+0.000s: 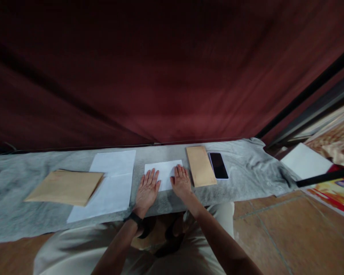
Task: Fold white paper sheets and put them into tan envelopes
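A small white sheet of paper (164, 169), seemingly folded, lies on the grey cloth in front of me. My left hand (148, 190) rests flat on its left part, fingers stretched out, with a dark band on the wrist. On the right part of the paper lies my right hand (181, 181), also flat with fingers extended. Just right of that hand is a brown envelope (201, 167). To the left, a larger white sheet (117, 183) lies partly under a stack of brown envelopes (65, 186).
A phone (218, 165) with a dark screen lies right of the single envelope. The grey cloth (246, 168) covers a narrow bench before a dark red curtain (172, 84). At the far right are a white panel (306, 161), a dark metal frame and a tiled floor (281, 229).
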`<state>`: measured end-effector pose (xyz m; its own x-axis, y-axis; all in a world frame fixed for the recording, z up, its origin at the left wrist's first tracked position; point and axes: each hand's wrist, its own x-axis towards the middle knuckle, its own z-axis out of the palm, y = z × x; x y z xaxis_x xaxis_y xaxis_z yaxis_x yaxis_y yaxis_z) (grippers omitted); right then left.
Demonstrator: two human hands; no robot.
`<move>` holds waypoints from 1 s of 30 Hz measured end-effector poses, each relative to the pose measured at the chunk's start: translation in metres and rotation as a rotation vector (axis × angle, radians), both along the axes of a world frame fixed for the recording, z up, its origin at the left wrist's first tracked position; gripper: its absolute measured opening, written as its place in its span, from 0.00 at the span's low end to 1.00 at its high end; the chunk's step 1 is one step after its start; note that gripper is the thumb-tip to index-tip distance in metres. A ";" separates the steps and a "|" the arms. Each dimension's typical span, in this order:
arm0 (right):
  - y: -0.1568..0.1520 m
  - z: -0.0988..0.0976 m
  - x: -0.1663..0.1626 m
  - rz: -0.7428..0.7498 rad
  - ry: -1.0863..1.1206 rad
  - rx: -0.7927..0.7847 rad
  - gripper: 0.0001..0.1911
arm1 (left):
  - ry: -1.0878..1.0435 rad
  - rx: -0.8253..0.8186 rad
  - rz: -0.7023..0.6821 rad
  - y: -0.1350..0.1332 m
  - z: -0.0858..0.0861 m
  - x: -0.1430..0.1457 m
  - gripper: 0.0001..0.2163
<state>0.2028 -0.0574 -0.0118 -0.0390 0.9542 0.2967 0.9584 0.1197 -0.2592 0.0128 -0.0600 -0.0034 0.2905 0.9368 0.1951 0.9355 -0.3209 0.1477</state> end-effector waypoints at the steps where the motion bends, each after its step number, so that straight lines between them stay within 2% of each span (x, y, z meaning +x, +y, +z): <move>1: 0.004 0.000 -0.004 0.018 0.012 -0.007 0.27 | -0.003 -0.001 0.004 0.000 0.000 0.001 0.26; 7: 0.017 -0.006 -0.021 0.142 0.034 0.001 0.25 | -0.044 0.000 0.009 0.001 -0.002 0.002 0.25; 17: 0.009 -0.005 0.006 0.055 -0.010 0.023 0.28 | -0.045 -0.001 0.014 0.000 -0.003 0.002 0.26; 23: -0.008 -0.013 0.007 -0.014 0.005 0.066 0.30 | -0.041 0.029 0.053 -0.002 -0.006 0.001 0.28; 30: -0.027 -0.013 0.010 -0.025 -0.004 0.082 0.31 | -0.080 0.060 0.096 -0.014 -0.007 -0.005 0.28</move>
<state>0.2123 -0.0845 -0.0251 -0.0172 0.9275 0.3735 0.9624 0.1167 -0.2454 0.0076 -0.0736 -0.0102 0.1814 0.9453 0.2711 0.9482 -0.2412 0.2065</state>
